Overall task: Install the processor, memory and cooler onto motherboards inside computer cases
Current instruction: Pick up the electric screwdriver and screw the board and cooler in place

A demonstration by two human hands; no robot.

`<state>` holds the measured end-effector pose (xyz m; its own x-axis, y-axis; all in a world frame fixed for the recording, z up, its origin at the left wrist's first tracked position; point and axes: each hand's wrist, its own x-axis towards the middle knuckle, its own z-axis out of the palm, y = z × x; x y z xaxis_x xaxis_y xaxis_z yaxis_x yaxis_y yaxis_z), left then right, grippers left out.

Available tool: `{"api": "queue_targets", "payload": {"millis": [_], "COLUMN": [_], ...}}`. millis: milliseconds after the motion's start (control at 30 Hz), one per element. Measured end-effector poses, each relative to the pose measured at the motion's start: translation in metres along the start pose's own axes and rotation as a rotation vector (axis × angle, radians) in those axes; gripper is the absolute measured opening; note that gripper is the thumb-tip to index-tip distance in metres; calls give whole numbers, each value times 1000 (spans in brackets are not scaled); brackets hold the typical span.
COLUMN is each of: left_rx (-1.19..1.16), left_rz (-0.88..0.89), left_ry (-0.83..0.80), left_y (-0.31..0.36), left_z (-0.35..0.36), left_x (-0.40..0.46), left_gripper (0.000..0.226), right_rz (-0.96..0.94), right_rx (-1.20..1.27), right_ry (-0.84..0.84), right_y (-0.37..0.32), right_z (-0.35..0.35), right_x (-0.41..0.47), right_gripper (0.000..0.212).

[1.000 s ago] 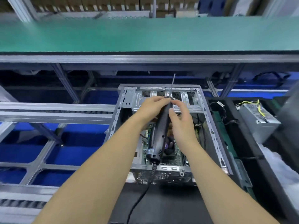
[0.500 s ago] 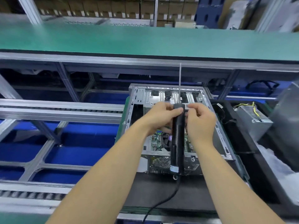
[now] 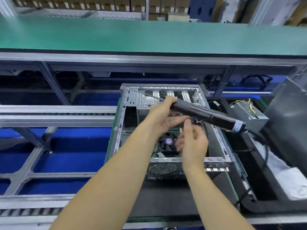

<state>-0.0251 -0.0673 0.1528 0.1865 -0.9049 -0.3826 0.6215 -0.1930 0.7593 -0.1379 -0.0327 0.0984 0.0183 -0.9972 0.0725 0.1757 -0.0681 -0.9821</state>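
Gripped the electric screwdriver [image 3: 206,113] near its bit end in the left hand [image 3: 163,116], long axis running ten to four o'clock above the cooler [image 3: 167,143] (seated in the computer case [image 3: 216,161]), right hand [image 3: 193,141] nearer, loosely curled, holding nothing.

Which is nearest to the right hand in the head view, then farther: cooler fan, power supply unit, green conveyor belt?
From the right hand:
1. Cooler fan, just left, inside the case.
2. Power supply unit, to the upper right.
3. Green conveyor belt, far behind.

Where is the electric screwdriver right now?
In the head view the screwdriver lies slanted above the open case, right of centre; the left hand grips its front end, and its corded tail points at the power supply.
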Motion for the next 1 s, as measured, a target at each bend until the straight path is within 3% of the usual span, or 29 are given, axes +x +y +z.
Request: {"api": "queue_targets", "payload": {"millis": [167, 267, 367, 433, 500, 567, 600, 667, 733, 800, 900, 1000], "left_rx": [-153, -132, -49, 130, 578, 1021, 1109, 1096, 1186, 1355, 1485, 1430], "left_rz": [-130, -165, -220, -328, -439, -415, -337, -122, 9, -135, -507, -607], "left_ry": [-88, -124, -202, -293, -360, -265, -131, 196, 356, 250, 41, -11], "left_y": [-14, -22, -28, -26, -19, -11, -9, -8, -12, -24, -38, -38], "left_z": [9, 13, 12, 3, -16, -39, -52, -78, -95, -101, -98, -102], "left_x": [6, 8, 8, 6, 7, 8, 12, 21, 28, 30, 31, 33], "left_gripper": [25, 24, 32, 47, 69, 68, 58, 39, 28, 19, 40, 52], "right_rz": [36, 22, -98, -163, -211, -243, -256, -276, -281, -256, -223, -191], "right_rx": [346, 454, 415, 373, 379, 325, 296, 259, 239, 232, 269, 279], "right_ry": [76, 202, 213, 211, 168, 114, 92, 43, -38, -118, -212, -253], "right_y": [-13, -25, -38, -45, -49, -49, -48, -47, -48, -48, -49, -49], "right_z": [-5, -10, -13, -15, -16, -13, -11, -3, 6, 15, 27, 35], "right_x": [44, 62, 73, 81, 91, 98, 100, 102, 102, 102, 105, 109], "right_gripper": [60, 50, 36, 21, 7, 9, 13, 17, 21, 32, 35, 42]}}
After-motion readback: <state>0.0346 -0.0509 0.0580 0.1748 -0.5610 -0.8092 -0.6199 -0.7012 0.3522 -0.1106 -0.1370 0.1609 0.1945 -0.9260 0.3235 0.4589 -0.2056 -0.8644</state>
